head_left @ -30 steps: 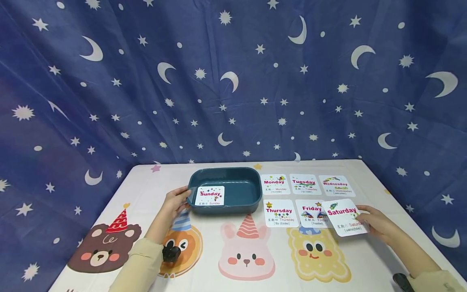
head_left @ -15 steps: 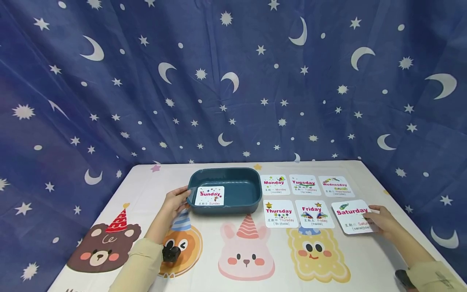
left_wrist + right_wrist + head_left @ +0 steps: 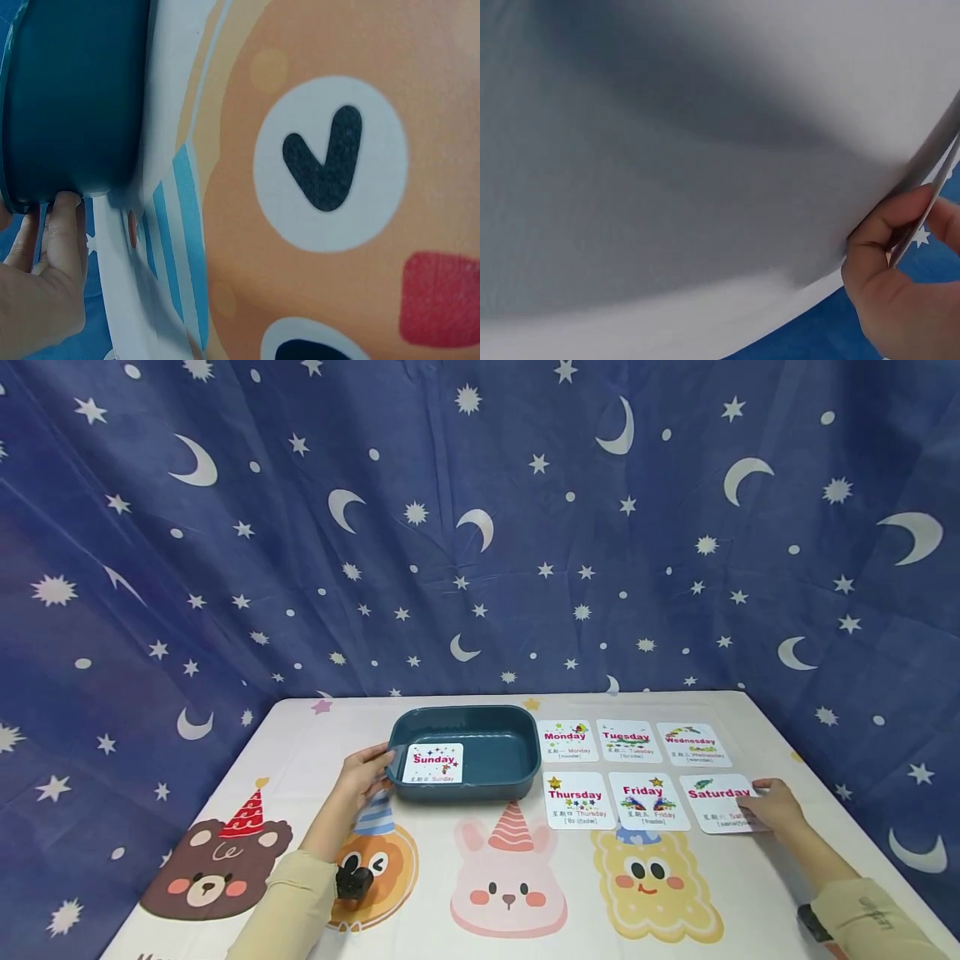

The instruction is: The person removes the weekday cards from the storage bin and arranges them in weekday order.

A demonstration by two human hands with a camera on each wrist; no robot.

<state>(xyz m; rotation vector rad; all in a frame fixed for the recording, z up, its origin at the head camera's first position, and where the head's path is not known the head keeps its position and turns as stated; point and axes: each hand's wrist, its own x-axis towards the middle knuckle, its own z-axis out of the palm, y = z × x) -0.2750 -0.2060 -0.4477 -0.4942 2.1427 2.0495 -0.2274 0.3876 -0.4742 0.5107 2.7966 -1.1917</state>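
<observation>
At the right of the head view, my right hand [image 3: 780,810] pinches the right edge of a white "Saturday" card [image 3: 708,814], thumb on its face. In the right wrist view the thin card [image 3: 909,240] shows edge-on between thumb and curled fingers, close over the tabletop. My left hand [image 3: 364,774] grips the left end of a dark teal tray [image 3: 480,792]. A "Sunday" card [image 3: 433,768] lies in the tray's left part. Seen from the left wrist, fingers press the end of the tray [image 3: 75,97].
Right of the tray, "Monday" [image 3: 566,752], "Tuesday" [image 3: 628,752] and "Wednesday" [image 3: 693,754] cards form a back row. "Thursday" [image 3: 577,814] and "Friday" [image 3: 648,810] lie in front, left of "Saturday". Cartoon animals decorate the tablecloth [image 3: 420,893]; a blue starry curtain [image 3: 480,568] hangs behind.
My right hand has moved the "Saturday" card right, off the "Friday" card it overlapped, then lowered it level beside it. The left hand and tray have stayed put.
</observation>
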